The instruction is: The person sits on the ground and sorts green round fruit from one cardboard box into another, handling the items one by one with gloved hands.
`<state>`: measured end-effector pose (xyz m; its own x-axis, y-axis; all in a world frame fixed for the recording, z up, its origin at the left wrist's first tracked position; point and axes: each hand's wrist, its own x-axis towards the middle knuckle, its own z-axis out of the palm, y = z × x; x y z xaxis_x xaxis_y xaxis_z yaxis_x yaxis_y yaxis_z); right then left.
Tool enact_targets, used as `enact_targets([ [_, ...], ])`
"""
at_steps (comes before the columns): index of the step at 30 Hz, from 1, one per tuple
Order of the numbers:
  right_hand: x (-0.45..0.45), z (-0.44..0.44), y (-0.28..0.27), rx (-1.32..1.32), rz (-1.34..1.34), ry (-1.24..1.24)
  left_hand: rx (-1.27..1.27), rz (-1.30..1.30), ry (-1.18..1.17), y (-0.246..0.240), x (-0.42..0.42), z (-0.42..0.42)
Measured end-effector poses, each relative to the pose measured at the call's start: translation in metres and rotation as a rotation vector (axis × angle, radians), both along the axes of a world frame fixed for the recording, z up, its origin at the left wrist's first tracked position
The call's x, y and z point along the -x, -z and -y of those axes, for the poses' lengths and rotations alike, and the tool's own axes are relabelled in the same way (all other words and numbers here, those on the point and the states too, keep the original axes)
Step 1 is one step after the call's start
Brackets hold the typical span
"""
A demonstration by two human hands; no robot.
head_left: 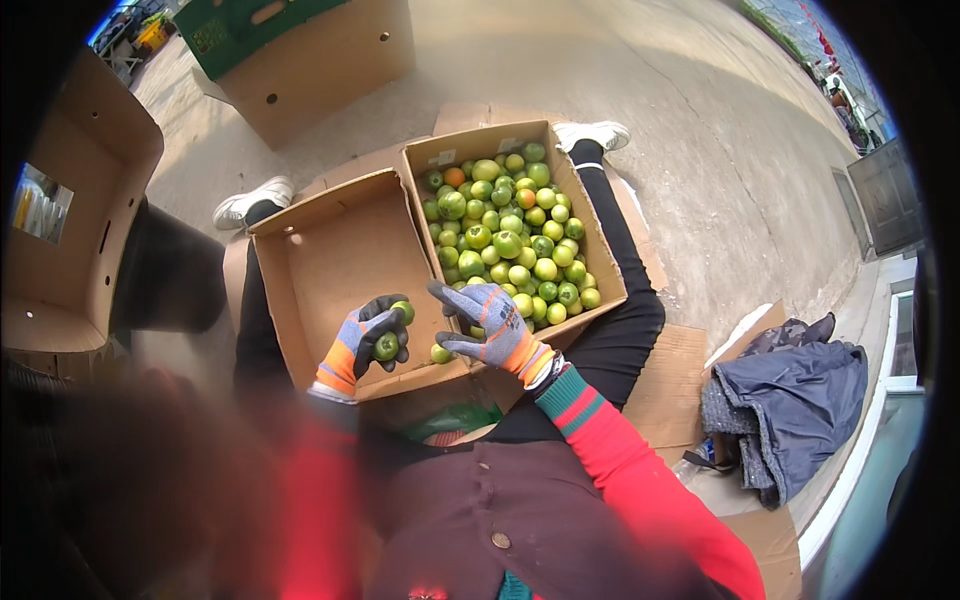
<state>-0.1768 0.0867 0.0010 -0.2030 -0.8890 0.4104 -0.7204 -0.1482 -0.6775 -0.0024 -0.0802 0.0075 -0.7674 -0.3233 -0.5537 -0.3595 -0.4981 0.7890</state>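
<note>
My left hand (369, 337), in a grey and orange glove with dark fingertips, holds a green tomato (386, 346) and a second green tomato (403, 312) over the left cardboard box (337, 255). My right hand (495, 326), gloved alike, is above the wall between the boxes, fingers apart and pointing left. Just below its lower fingertip is a yellow-green tomato (441, 354); whether they touch is unclear. Many green tomatoes (507, 244), a few turning orange, fill much of the right cardboard box (592, 225).
Both boxes stand between my outstretched legs (619, 247) on flattened cardboard (664, 375). At left are a black bucket (176, 270) and an upright carton (82, 262). A green and brown carton (315, 75) stands ahead. A dark folded garment (795, 405) lies at right by a white frame (855, 480).
</note>
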Motion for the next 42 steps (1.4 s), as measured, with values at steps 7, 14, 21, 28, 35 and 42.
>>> enact_targets([
  [7, 0.005, -0.017, 0.020, -0.015, 0.051, -0.009, -0.054, -0.189, 0.137, -0.017, 0.028, -0.053],
  [14, 0.056, -0.002, 0.030, 0.357, 0.579, 0.548, -0.132, -0.260, -0.328, 0.008, 0.026, -0.067],
  [21, 0.115, -0.003, 0.050, -0.612, -0.694, 0.694, -0.224, -0.228, -0.460, 0.044, 0.006, -0.076],
  [28, 0.041, -0.012, 0.007, -0.179, -0.508, 0.652, -0.163, -0.232, -0.548, 0.052, 0.004, -0.079],
  [35, -0.067, -0.020, -0.009, -0.345, -0.424, 0.087, 0.409, -0.215, -0.343, 0.072, 0.005, -0.083],
  [42, -0.013, -0.030, -0.022, -0.226, -0.421, 0.433, 0.003, -0.234, -0.635, 0.071, 0.006, -0.074],
])
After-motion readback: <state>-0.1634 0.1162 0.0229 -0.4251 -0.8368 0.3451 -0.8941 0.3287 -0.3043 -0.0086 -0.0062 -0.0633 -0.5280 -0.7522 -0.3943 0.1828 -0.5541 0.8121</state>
